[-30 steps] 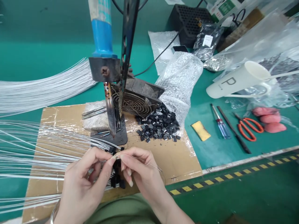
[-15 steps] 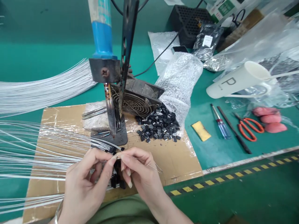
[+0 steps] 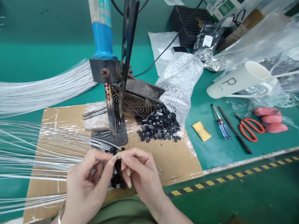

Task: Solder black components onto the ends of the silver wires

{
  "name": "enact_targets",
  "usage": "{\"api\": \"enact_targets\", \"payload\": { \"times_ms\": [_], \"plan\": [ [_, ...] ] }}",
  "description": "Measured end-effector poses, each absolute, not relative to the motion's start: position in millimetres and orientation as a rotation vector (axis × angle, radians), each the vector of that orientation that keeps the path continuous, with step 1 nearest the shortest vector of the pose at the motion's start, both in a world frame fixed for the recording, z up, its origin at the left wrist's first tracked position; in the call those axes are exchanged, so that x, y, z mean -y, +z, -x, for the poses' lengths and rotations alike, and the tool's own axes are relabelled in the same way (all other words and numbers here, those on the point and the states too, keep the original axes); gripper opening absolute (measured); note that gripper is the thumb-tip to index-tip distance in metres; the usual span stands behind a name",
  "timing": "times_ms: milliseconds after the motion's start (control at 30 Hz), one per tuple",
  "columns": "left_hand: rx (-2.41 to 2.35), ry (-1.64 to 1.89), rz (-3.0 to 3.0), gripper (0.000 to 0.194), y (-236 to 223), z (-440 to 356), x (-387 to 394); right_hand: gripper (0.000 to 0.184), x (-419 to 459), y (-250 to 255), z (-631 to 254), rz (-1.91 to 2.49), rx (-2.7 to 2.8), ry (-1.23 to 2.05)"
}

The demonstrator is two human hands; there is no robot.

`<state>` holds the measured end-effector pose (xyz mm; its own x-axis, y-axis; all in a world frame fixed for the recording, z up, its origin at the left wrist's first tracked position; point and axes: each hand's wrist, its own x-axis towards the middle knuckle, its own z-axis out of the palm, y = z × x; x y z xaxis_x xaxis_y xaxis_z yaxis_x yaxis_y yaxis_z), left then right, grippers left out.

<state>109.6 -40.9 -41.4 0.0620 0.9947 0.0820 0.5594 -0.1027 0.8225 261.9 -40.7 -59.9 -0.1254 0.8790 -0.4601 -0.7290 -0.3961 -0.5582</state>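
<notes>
My left hand (image 3: 90,182) pinches a thin wire between thumb and index finger. Fingertip to fingertip with it, my right hand (image 3: 142,171) grips the same wire (image 3: 151,167), whose fine split ends stick out to the right. Just what sits between the fingertips is hidden. Beneath my hands lie several black connectors (image 3: 114,180) joined to white wires (image 3: 58,166) that run off to the left. Above them a blue-handled soldering iron (image 3: 111,115) hangs tip down in a black stand (image 3: 127,46).
Behind the cardboard sheet (image 3: 179,165) stands a fan (image 3: 137,102). Beside it are a pile of small black parts (image 3: 161,124) and bubble wrap (image 3: 182,77). To the right lie a yellow sponge (image 3: 201,131), a screwdriver (image 3: 221,124), orange-handled pliers (image 3: 249,129) and a white mug (image 3: 240,79).
Almost nothing differs. Both hands keep the same pinch on the wire, and my left hand has shifted very slightly to the right.
</notes>
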Motion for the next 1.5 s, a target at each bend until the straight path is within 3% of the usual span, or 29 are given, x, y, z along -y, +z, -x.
{"api": "enact_targets", "payload": {
  "times_ms": [900,1067,1500],
  "plan": [
    [-1.571,1.022,-1.538,0.010,-34.5,-116.5,36.4,0.024,43.5,-60.4,-257.3,0.943,0.305,1.695],
    [-1.615,1.053,-1.514,0.009,-34.4,-113.9,36.4,0.016,46.3,-64.3,-259.4,1.002,0.438,1.655],
    [-1.611,1.027,-1.534,0.008,-36.9,-112.3,40.0,0.016,47.8,-63.9,-258.8,1.020,0.422,1.658]
  ]
}}
